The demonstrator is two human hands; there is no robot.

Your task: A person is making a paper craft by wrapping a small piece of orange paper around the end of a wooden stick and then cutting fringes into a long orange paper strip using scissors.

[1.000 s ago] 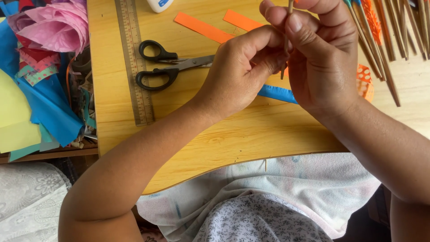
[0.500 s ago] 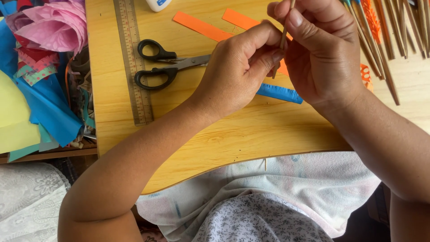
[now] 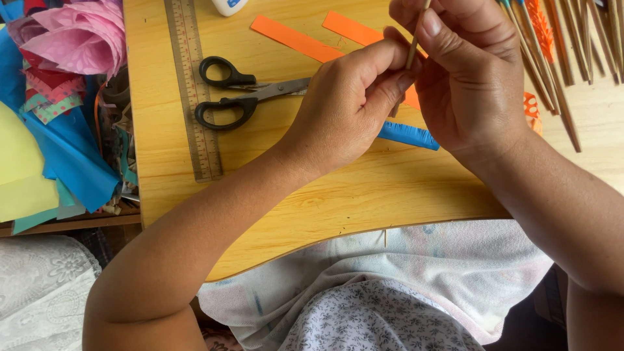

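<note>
Item: thin wooden stick [image 3: 413,49], upright, above the desk [image 3: 338,195], right of the scissors. I see my left hand [image 3: 351,104] and right hand [image 3: 471,78] both with fingers closed on it. Black-handled scissors [image 3: 244,94]: landmark. Ruler [image 3: 192,84] just left of them; orange paper strip [image 3: 296,39] above-right; blue paper roll [image 3: 409,135] right, under the hands.
</note>
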